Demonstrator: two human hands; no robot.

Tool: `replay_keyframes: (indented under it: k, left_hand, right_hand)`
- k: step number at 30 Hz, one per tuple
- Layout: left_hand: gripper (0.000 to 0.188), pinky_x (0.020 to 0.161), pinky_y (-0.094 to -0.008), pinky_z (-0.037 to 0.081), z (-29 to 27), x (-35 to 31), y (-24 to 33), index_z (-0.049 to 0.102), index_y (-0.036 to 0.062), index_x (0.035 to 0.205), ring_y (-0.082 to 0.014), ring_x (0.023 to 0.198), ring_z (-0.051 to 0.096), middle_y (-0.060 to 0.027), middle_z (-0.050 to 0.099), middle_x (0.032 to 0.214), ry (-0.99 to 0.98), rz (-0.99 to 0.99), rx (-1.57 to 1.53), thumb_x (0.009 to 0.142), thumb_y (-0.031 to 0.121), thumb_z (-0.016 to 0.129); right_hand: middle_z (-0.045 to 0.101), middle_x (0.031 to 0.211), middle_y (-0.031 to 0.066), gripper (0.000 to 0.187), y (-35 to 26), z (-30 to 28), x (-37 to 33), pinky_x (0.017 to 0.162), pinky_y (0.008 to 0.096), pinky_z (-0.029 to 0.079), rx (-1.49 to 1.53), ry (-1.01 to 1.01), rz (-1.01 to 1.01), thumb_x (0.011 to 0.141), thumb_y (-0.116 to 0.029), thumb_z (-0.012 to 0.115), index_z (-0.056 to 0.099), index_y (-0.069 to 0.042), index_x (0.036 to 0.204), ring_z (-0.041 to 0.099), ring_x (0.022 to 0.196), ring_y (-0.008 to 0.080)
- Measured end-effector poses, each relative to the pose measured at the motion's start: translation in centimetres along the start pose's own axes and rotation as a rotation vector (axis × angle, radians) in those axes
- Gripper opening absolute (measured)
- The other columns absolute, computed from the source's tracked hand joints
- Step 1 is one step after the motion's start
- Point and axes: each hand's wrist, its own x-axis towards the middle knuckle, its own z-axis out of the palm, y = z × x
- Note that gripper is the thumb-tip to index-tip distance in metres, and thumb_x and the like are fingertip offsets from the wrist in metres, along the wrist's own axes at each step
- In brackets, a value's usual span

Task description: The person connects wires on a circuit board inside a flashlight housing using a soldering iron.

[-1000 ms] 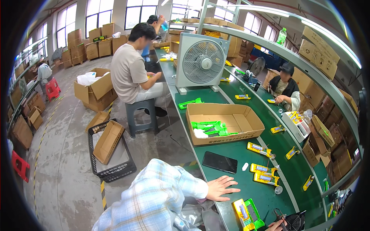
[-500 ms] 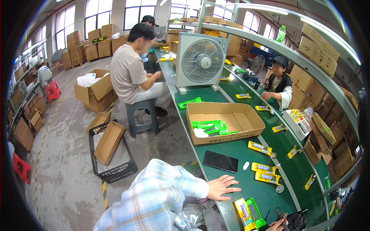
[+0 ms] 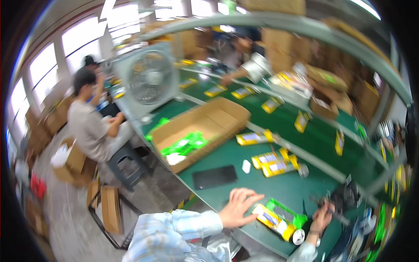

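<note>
My left hand [image 3: 240, 208] is open over the front edge of the green bench, its fingers spread beside a yellow device [image 3: 275, 222] with a pale panel and a round white end. A bright green plastic frame [image 3: 286, 213] lies against that device. To the right, my right hand [image 3: 321, 217] is closed, its fingers bent round something dark and thin that motion blur hides. Just beyond it sits a black round-grilled part [image 3: 347, 194]. Several more yellow devices lie farther up, including a nearby pair [image 3: 277, 166]. A dark phone [image 3: 214, 177] lies beyond my left hand.
An open cardboard box [image 3: 218, 126] holds green plastic parts. Behind it stands a box fan [image 3: 150, 78]. A co-worker's arm [image 3: 244, 72] reaches over the far side, where yellow devices lie in a row. Another person [image 3: 91, 122] sits left. A metal rail [image 3: 262, 19] crosses above.
The view has swung right and blurred. My left hand has lifted from the bench top and come close to the yellow device. My right hand and forearm now show more fully.
</note>
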Motion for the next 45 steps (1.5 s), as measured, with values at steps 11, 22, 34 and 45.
replay_keyframes:
  k: [11, 22, 34, 45]
  left_hand:
    - [0.018, 0.074, -0.0337, 0.032, 9.0, 12.2, -0.2, 0.061, 0.0092, 0.079, -0.0155, 0.066, 0.048, 0.0017, 0.053, 0.063, -0.122, 0.218, -0.467, 0.062, 0.008, 0.063]
    - [0.027, 0.076, -0.0344, 0.032, 9.5, 10.0, 0.7, 0.062, 0.0139, 0.083, -0.0169, 0.077, 0.048, 0.0017, 0.052, 0.080, -0.588, 0.358, -0.490, 0.059, 0.024, 0.070]
    - [0.035, 0.069, -0.0295, 0.033, 6.8, 11.2, -2.5, 0.058, 0.0082, 0.105, -0.0131, 0.058, 0.049, 0.0026, 0.053, 0.062, 0.080, 0.043, -0.358, 0.070, 0.008, 0.058]
    - [0.035, 0.078, -0.0318, 0.032, 6.5, 12.0, -3.3, 0.059, 0.0097, 0.103, -0.0127, 0.059, 0.052, -0.0003, 0.056, 0.062, 0.192, 0.095, -0.379, 0.069, 0.004, 0.058]
  right_hand:
    - [0.046, 0.098, 0.0081, 0.028, 0.5, 0.0, 1.1, 0.037, 0.0181, 0.027, 0.007, 0.010, -0.046, 0.087, -0.026, 0.045, 0.044, 0.000, 0.098, 0.042, 0.043, 0.0082]
    - [0.042, 0.103, 0.0117, 0.034, 0.7, -0.5, 0.6, 0.038, 0.0186, 0.033, -0.083, -0.037, -0.049, 0.089, -0.031, 0.039, 0.040, 0.000, 0.101, 0.043, 0.047, 0.0112]
    - [0.038, 0.095, 0.0095, 0.033, 0.6, 0.7, 0.6, 0.032, 0.0172, 0.031, 0.061, 0.022, -0.014, 0.085, -0.032, 0.048, 0.043, -0.003, 0.098, 0.038, 0.041, 0.0095]
    - [0.039, 0.090, 0.0070, 0.032, -0.5, -0.1, 0.4, 0.032, 0.0178, 0.027, 0.108, -0.033, 0.051, 0.084, -0.033, 0.049, 0.043, -0.003, 0.094, 0.041, 0.039, 0.0096]
